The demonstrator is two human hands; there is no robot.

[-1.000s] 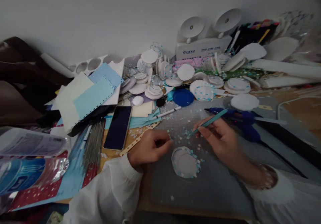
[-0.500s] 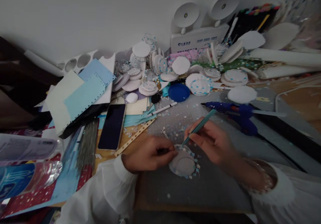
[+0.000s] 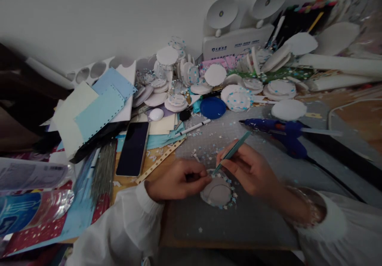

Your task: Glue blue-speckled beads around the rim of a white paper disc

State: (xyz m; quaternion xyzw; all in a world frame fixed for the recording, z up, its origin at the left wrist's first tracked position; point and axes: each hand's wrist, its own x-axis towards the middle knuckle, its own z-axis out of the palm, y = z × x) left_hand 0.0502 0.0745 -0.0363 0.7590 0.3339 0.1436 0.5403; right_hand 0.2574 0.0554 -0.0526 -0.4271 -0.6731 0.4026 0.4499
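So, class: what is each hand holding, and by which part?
Right hand: teal tweezers, gripped near the lower middle. Left hand: fingertips touch the round white disc at its edge; whether it pinches cannot be told.

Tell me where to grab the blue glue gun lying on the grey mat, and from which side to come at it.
Take the blue glue gun by its handle, the stub angling down toward the person near the middle of the body. Come from above and the near side: it lies flat on the grey mat, its nozzle points left and is likely hot, and a white stick juts out to the right, so both ends are poor grips.
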